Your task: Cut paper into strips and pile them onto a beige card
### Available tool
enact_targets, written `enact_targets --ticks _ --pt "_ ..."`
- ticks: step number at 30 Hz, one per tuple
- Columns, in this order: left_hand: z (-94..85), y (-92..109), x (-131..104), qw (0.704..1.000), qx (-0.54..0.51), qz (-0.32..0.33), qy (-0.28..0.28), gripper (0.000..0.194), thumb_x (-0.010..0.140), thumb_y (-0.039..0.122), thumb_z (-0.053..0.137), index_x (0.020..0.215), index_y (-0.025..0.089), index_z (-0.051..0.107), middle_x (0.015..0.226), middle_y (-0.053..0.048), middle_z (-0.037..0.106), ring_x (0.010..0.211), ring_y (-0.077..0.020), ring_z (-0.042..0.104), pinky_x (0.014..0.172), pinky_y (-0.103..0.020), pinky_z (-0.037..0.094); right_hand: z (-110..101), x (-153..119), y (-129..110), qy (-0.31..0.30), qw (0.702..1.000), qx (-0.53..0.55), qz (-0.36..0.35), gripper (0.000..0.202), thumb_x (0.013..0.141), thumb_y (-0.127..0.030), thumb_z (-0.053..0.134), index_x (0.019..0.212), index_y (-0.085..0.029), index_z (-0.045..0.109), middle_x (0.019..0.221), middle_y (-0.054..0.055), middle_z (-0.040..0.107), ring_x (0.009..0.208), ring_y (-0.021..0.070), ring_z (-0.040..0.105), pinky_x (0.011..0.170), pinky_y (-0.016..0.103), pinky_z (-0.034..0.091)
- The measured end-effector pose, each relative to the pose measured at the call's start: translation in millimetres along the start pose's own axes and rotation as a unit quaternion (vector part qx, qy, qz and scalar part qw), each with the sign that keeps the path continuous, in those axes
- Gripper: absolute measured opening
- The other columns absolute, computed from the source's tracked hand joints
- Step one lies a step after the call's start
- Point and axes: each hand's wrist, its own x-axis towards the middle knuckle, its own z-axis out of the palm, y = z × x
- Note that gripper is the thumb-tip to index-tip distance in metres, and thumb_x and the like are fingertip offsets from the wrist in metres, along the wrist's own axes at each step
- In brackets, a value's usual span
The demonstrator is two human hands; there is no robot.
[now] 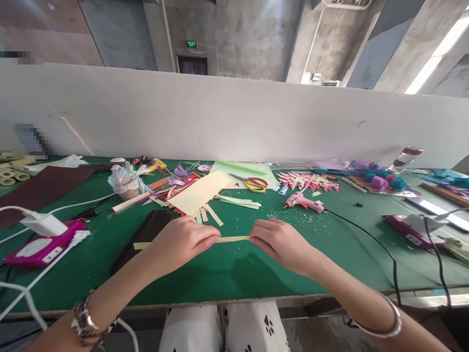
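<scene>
A narrow pale yellow paper strip stretches level between my two hands above the green table. My left hand pinches it between thumb and fingers, and a pale yellow end shows past my left forearm. My right hand pinches the strip's other end, its fingertips mostly hidden from view. Behind my left hand lies a cream paper sheet on a heap of coloured scraps. Yellow-handled scissors rest open beyond my hands. A pink glue gun lies on the table past my right hand.
Magenta power strips stand at the left and right, with trailing cords. A black tablet-like object lies under my left forearm. Pom-poms, a wrapped pot and red-and-white folded paper sit near the white partition.
</scene>
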Motion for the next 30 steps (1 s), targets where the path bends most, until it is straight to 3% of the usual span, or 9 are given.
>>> enact_targets --ticks 3,8,13,17,21,25,28,30 --pt "12.3 9.1 7.0 0.997 0.048 0.044 0.033 0.028 0.092 0.027 0.035 0.082 0.020 0.060 0.066 0.003 0.064 0.056 -0.0105 0.055 0.056 -0.024 0.034 3.4 2.1 -4.2 -0.027 1.000 0.016 0.004 0.028 0.094 -0.027 0.034 0.076 -0.018 0.054 0.065 0.000 0.055 0.051 0.0099 0.041 0.051 0.023 0.026" --pt "32.3 24.2 15.1 0.969 0.167 0.132 0.123 0.031 0.085 0.008 0.035 0.057 0.018 0.042 0.044 0.006 0.040 0.039 -0.0086 0.035 0.046 -0.024 0.023 8.3 8.4 -10.3 -0.028 0.998 0.060 -0.003 0.030 0.094 -0.029 0.033 0.071 -0.018 0.049 0.061 0.000 0.051 0.050 0.0095 0.035 0.050 0.022 0.024" --pt "32.6 16.2 8.2 0.941 0.239 0.159 0.180 0.029 0.083 0.010 0.039 0.056 0.018 0.038 0.042 0.007 0.035 0.038 -0.0085 0.029 0.045 -0.025 0.021 5.0 7.1 -8.8 -0.032 0.993 0.114 -0.015 0.029 0.093 -0.028 0.034 0.069 -0.019 0.048 0.059 -0.001 0.047 0.050 0.0093 0.032 0.049 0.022 0.023" --pt "24.8 -7.8 -8.6 0.940 0.266 0.130 0.170 0.028 0.079 0.006 0.040 0.055 0.019 0.037 0.042 0.007 0.035 0.039 -0.0088 0.030 0.047 -0.024 0.025 -3.6 -4.4 6.2 -0.029 0.984 0.173 0.027 0.028 0.092 -0.028 0.034 0.071 -0.018 0.050 0.062 0.000 0.050 0.052 0.0092 0.036 0.051 0.021 0.027" --pt "10.8 -37.6 -35.6 0.929 0.321 0.105 0.152 0.028 0.078 0.007 0.044 0.054 0.019 0.040 0.042 0.007 0.039 0.040 -0.0089 0.035 0.050 -0.024 0.030 -13.4 -25.1 36.5 -0.031 0.974 0.204 0.092 0.029 0.092 -0.032 0.036 0.071 -0.018 0.051 0.064 0.000 0.051 0.054 0.0091 0.039 0.051 0.021 0.029" --pt "-3.4 -61.5 -61.1 0.909 0.385 0.025 0.159 0.029 0.081 0.008 0.042 0.054 0.020 0.044 0.040 0.006 0.038 0.040 -0.0098 0.039 0.050 -0.025 0.030 -18.3 -45.0 65.0 -0.006 0.963 0.215 0.162 0.031 0.091 -0.036 0.037 0.068 -0.018 0.049 0.059 -0.001 0.046 0.051 0.0090 0.036 0.049 0.022 0.028" --pt "-3.2 -62.0 -60.6 0.905 0.378 -0.037 0.190 0.028 0.082 0.010 0.042 0.056 0.020 0.047 0.039 0.006 0.039 0.040 -0.0105 0.041 0.047 -0.024 0.030 -14.8 -45.8 67.8 0.033 0.952 0.236 0.192 0.034 0.091 -0.039 0.035 0.067 -0.018 0.047 0.056 -0.002 0.042 0.050 0.0088 0.034 0.047 0.021 0.028" --pt "3.7 -49.4 -46.6 0.924 0.311 -0.015 0.224 0.026 0.082 0.011 0.042 0.059 0.020 0.050 0.044 0.006 0.047 0.044 -0.0099 0.046 0.050 -0.023 0.035 -9.2 -37.2 58.0 0.028 0.957 0.228 0.178 0.032 0.091 -0.037 0.036 0.068 -0.017 0.049 0.056 -0.003 0.041 0.048 0.0084 0.032 0.047 0.021 0.027"
